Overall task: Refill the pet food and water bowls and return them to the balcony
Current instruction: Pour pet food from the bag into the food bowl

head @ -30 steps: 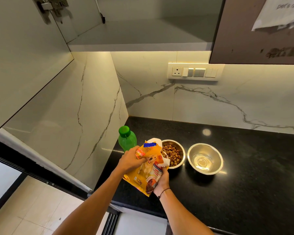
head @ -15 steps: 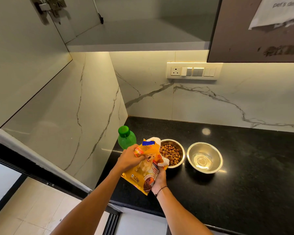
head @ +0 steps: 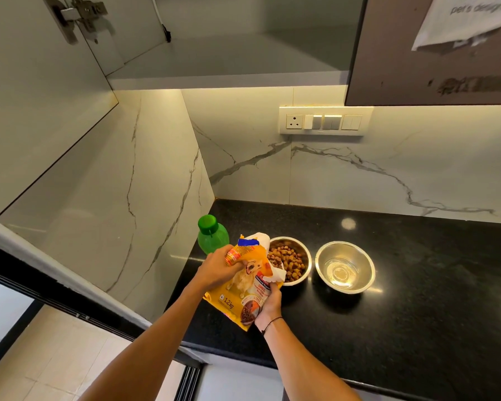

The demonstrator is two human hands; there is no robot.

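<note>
While gripping the yellow food bag [head: 243, 287] with both hands (left hand [head: 214, 270] crumpling its top, right hand [head: 268, 306] underneath), beside kibble-filled bowl [head: 289, 260]; water bowl [head: 344, 266] just beyond.

I see a black counter [head: 417, 299] meeting a white marble backsplash [head: 359, 175] at its far edge. A switch panel with socket [head: 324, 122] sits on that wall. Above, an open cabinet shelf [head: 229, 59], its door hinge [head: 78, 18] top left, and a brown cabinet door [head: 417, 53] with a paper note [head: 469, 21], text too blurred to read.
</note>
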